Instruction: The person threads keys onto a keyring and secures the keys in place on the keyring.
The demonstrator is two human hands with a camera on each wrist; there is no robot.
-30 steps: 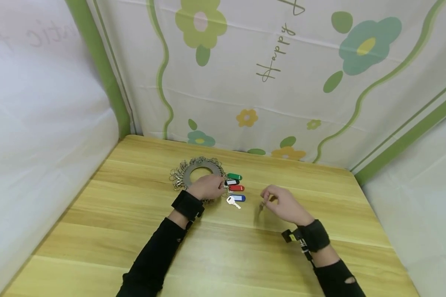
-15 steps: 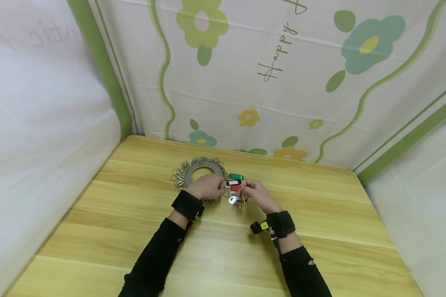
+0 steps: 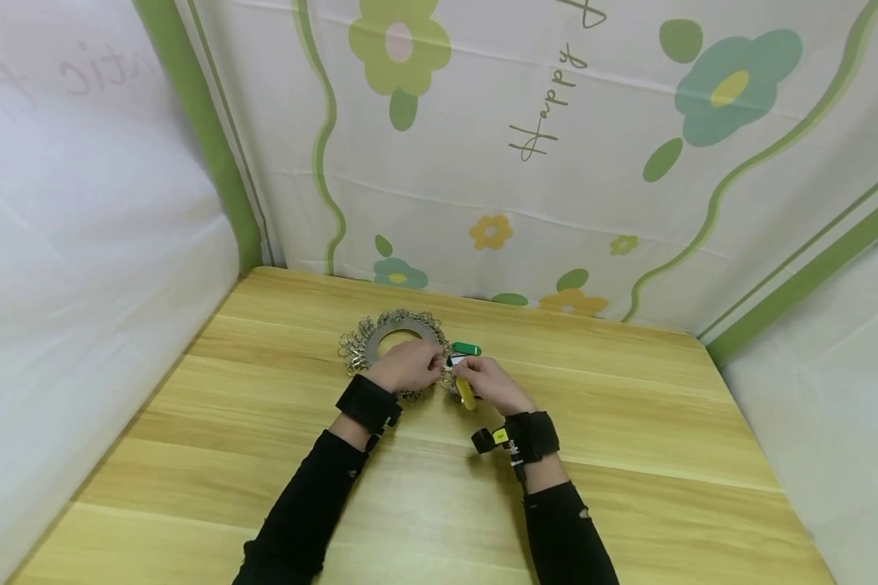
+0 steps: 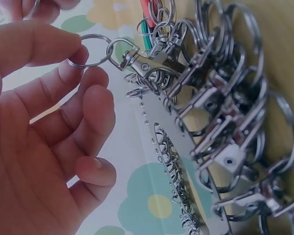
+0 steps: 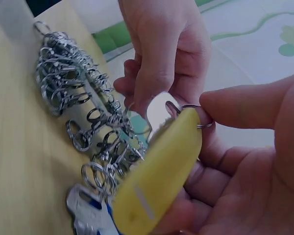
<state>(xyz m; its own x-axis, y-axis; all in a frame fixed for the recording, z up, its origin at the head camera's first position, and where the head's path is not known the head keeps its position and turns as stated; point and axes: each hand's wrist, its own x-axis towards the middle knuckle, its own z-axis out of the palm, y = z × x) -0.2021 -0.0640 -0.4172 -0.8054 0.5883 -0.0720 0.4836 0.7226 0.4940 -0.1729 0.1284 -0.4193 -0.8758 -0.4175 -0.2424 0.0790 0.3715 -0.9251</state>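
Observation:
Between thumb and forefinger, my left hand [image 3: 410, 366] pinches a split key ring [image 4: 107, 41]. That ring hangs on a swivel clasp [image 4: 146, 65] at the edge of a round grey holder [image 3: 372, 345] lined with clasps. Close to its right, my right hand [image 3: 493, 385] pinches a small wire ring [image 5: 206, 126]. A yellow key tag [image 5: 159, 171] and a silver key [image 5: 158, 108] hang from this wire ring. The tag points down toward the table in the head view. In the right wrist view, the key's head is partly behind the tag.
A green key tag [image 3: 467, 348] lies beyond my right fingers, with a black-framed tag [image 3: 455, 359] partly covered by them. Another silver key [image 5: 84, 209] shows below the holder. A flowered cloth [image 3: 424, 179] stands behind the wooden table [image 3: 593, 390].
My right hand has come left with the yellow tag and key, up close to the left fingers. It now covers the red and blue tags. My left hand keeps its place on the split ring.

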